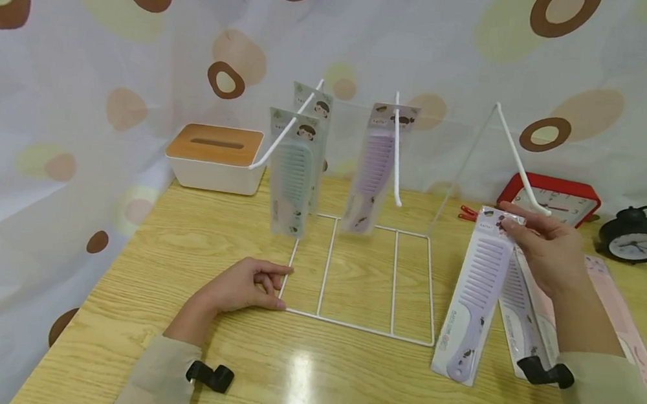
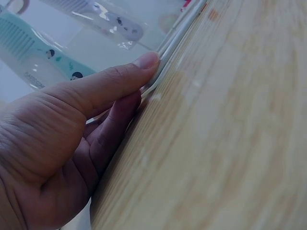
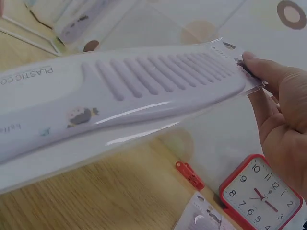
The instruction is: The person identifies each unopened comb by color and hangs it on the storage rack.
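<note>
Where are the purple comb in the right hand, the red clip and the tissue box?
purple comb (image 1: 476, 288), head view, on its teeth.
red clip (image 3: 190, 175), right wrist view, on its body.
tissue box (image 1: 216, 144), head view, on its wooden lid.

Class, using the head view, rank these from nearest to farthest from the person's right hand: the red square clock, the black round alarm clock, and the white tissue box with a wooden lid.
From the right hand:
1. Red square clock, just behind the hand.
2. Black round alarm clock, farther right, at the table edge.
3. White tissue box with wooden lid, far left, beyond the white wire rack.
</note>
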A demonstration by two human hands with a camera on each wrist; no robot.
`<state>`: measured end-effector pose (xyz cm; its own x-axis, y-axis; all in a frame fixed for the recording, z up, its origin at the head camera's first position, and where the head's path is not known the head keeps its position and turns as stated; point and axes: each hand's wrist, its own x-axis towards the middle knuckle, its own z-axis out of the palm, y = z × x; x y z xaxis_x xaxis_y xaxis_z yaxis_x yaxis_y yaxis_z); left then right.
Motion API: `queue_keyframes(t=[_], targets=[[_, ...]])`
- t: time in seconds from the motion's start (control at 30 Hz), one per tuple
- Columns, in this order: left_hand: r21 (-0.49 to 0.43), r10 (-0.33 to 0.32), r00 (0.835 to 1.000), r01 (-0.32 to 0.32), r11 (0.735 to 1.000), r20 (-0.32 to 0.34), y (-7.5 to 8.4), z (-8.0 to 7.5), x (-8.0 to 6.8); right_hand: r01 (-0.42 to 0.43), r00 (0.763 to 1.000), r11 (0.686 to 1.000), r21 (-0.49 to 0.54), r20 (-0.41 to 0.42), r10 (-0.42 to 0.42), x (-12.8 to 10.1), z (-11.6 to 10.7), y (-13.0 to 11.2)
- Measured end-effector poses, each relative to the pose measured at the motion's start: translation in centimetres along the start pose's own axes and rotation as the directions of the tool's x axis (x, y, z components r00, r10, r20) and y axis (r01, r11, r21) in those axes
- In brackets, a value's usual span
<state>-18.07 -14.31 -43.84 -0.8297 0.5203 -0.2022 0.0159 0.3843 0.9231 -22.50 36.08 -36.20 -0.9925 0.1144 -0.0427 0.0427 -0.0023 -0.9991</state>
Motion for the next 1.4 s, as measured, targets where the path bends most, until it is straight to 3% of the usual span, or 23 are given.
queue_keyframes(t=[0.1, 0.23, 0.37, 0.53, 0.63, 0.73, 0.97, 1.1, 1.27, 1.4], targets=[[-0.008, -0.006, 1.0, 0.006, 1.0, 0.004, -0.1, 0.1, 0.1, 0.008, 1.0, 0.966, 0.257, -0.004, -0.007, -1.5, 0.4, -0.7], [-0.013, -0.004, 1.0, 0.004, 1.0, 0.003, -0.1, 0.1, 0.1, 0.101, 0.992, 0.924, 0.369, 0.037, -0.123, -3.7, 1.0, -1.6], [-0.013, -0.006, 1.0, 0.006, 1.0, 0.003, -0.1, 0.0, 0.1, 0.213, 0.95, 0.887, 0.41, 0.124, -0.286, -6.0, 2.2, -2.4], [-0.014, -0.004, 1.0, 0.004, 1.0, 0.003, -0.2, 0.0, 0.0, 0.289, 0.918, 0.882, 0.373, 0.152, -0.365, -8.7, 4.5, -3.9], [-0.007, -0.001, 1.0, 0.001, 1.0, 0.001, -0.3, 0.0, 0.1, 0.341, 0.88, 0.854, 0.392, 0.187, -0.437, -9.7, 6.0, -4.4], [0.0, 0.0, 1.0, 0.0, 1.0, 0.001, -0.3, 0.1, 0.1, 0.353, 0.832, 0.814, 0.461, 0.242, -0.499, -10.4, 7.6, -4.9], [0.004, 0.002, 1.0, -0.002, 1.0, -0.001, -0.3, 0.1, -0.1, 0.373, 0.804, 0.763, 0.528, 0.226, -0.55, -11.5, 12.3, -6.9], [0.016, 0.006, 1.0, -0.006, 1.0, 0.0, -0.4, 0.1, -0.2, 0.399, 0.76, 0.713, 0.576, 0.228, -0.609, -11.7, 14.7, -8.1], [0.022, 0.014, 1.0, -0.014, 1.0, 0.0, -0.3, 0.1, 0.1, 0.465, 0.772, 0.714, 0.523, 0.156, -0.616, -11.9, 16.8, -9.5], [0.029, 0.016, 1.0, -0.016, 0.999, -0.003, -0.2, 0.0, 0.1, 0.5, 0.794, 0.749, 0.435, 0.116, -0.597, -11.8, 17.8, -10.0]])
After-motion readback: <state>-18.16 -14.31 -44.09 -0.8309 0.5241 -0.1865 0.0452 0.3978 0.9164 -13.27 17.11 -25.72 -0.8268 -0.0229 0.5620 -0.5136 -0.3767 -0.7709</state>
